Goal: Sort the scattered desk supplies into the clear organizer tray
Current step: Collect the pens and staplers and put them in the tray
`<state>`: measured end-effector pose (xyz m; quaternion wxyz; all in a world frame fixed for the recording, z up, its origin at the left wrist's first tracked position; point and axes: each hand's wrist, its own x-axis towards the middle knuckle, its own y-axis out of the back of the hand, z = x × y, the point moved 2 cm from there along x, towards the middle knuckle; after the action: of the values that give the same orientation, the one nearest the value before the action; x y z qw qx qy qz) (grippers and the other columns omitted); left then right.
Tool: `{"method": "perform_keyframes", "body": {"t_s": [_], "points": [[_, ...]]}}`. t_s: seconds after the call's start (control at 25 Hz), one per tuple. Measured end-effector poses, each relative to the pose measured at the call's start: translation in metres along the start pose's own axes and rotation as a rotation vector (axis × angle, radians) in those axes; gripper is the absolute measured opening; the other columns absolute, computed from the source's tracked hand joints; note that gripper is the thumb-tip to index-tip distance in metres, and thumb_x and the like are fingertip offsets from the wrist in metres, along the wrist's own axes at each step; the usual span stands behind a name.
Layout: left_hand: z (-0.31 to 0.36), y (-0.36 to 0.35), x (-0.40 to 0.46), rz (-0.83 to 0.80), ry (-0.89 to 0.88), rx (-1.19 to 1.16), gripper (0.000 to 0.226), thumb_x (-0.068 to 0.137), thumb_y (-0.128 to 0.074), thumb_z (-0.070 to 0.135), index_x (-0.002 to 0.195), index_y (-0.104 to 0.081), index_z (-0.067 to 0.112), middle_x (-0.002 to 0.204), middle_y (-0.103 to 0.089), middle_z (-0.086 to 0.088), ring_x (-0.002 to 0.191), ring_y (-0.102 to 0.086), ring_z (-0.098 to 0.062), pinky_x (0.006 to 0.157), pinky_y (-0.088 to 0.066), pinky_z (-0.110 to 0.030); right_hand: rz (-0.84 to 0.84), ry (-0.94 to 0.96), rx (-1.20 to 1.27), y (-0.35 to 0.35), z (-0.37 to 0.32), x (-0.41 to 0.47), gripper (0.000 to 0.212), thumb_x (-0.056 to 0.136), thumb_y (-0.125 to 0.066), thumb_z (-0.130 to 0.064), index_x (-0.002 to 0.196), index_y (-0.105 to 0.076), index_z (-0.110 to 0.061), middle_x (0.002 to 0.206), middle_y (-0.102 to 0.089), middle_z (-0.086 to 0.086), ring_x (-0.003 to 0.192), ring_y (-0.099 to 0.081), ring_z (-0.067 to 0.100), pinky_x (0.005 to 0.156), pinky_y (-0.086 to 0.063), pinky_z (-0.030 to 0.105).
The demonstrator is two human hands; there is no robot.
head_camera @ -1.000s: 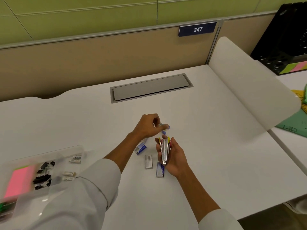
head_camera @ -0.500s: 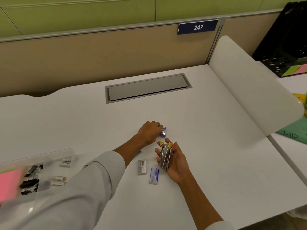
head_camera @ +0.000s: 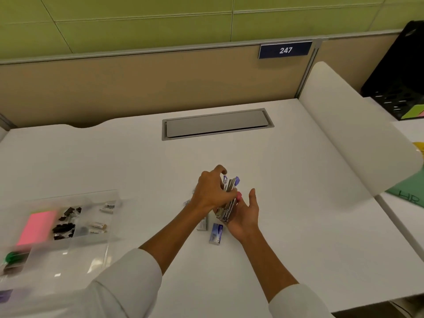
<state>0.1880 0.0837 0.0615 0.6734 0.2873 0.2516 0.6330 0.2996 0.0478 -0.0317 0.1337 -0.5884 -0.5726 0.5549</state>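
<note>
Near the middle of the white desk (head_camera: 286,203), the right hand (head_camera: 244,218) lies palm-up under a bundle of small silver staplers (head_camera: 226,208) with blue and pink tips. Its thumb is spread clear and its fingers are hidden, so their curl cannot be told. The left hand (head_camera: 212,191) curls over the bundle's top, gripping it. Two small staple boxes (head_camera: 216,233) lie just beneath the hands. The clear plastic organizer tray (head_camera: 103,196) sits by the front-left corner, well apart.

Mini staplers (head_camera: 230,198) bundled, metal bodies, purple and pink ends, tilted, gripped between left hand (head_camera: 211,191) and right hand (head_camera: 245,216), two staple boxes (head_camera: 216,233) flat just below, clear organizer tray (head_camera: 91,195) well left, holding pink sticky notes (head_camera: 37,227), black binder clips (head_camera: 66,222).
</note>
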Motion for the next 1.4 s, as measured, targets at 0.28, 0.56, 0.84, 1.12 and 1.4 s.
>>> {"method": "perform_keyframes", "body": {"t_s": [0.28,0.56,0.84,1.12,1.4], "points": [[-0.006,0.015,-0.039,-0.078,-0.053,0.178,0.057,0.075,-0.075,0.053,0.115,-0.057,0.016,0.093,-0.072,-0.006,0.079,-0.067,-0.018,0.080,-0.058,-0.032,-0.062,-0.077,-0.103,-0.029,0.022,-0.009,0.074,0.075,-0.063,-0.072,0.118,-0.073,-0.012,0.116,-0.073,0.012,0.111,-0.069,0.029,0.101,-0.051,0.045],[-0.044,0.095,-0.068,0.228,-0.239,0.060,0.052,0.069,-0.074,0.061,0.098,-0.062,0.019,0.066,-0.065,0.009,0.054,-0.058,-0.007,0.053,-0.046,-0.017,-0.116,-0.116,-0.107,-0.070,0.061,-0.019,0.038,0.087,-0.071,-0.038,0.120,-0.066,-0.021,0.125,-0.068,0.006,0.113,-0.067,0.024,0.085,-0.058,0.043],[-0.126,0.180,-0.122,0.198,-0.172,0.112,0.076,0.072,-0.057,0.072,0.123,-0.056,0.017,0.123,-0.059,0.000,0.110,-0.055,-0.014,0.090,-0.048,-0.029,-0.176,-0.053,-0.195,-0.118,0.142,-0.036,0.038,0.081,-0.071,-0.001,0.115,-0.065,-0.017,0.120,-0.070,0.012,0.088,-0.073,0.022,0.065,-0.060,0.031],[-0.248,0.262,-0.239,0.115,-0.068,0.297,0.114,0.058,-0.060,0.085,0.148,-0.030,0.022,0.158,-0.027,-0.002,0.148,-0.019,-0.019,0.118,-0.023,-0.042,-0.150,0.081,-0.670,-0.181,0.273,-0.061,0.039,0.082,-0.061,0.013,0.108,-0.066,-0.015,0.093,-0.075,0.003,0.074,-0.068,0.018,0.059,-0.055,0.028],[-0.319,0.279,-0.280,-0.058,0.069,0.432,0.145,0.044,-0.050,0.097,0.155,0.000,0.018,0.164,0.008,0.001,0.149,0.016,-0.014,0.123,0.003,-0.047,-0.036,0.191,-1.149,-0.205,0.368,-0.061,0.030,0.078,-0.071,-0.001,0.103,-0.054,-0.004,0.075,-0.061,0.012,0.056,-0.062,0.019,0.060,-0.054,0.036]]}}
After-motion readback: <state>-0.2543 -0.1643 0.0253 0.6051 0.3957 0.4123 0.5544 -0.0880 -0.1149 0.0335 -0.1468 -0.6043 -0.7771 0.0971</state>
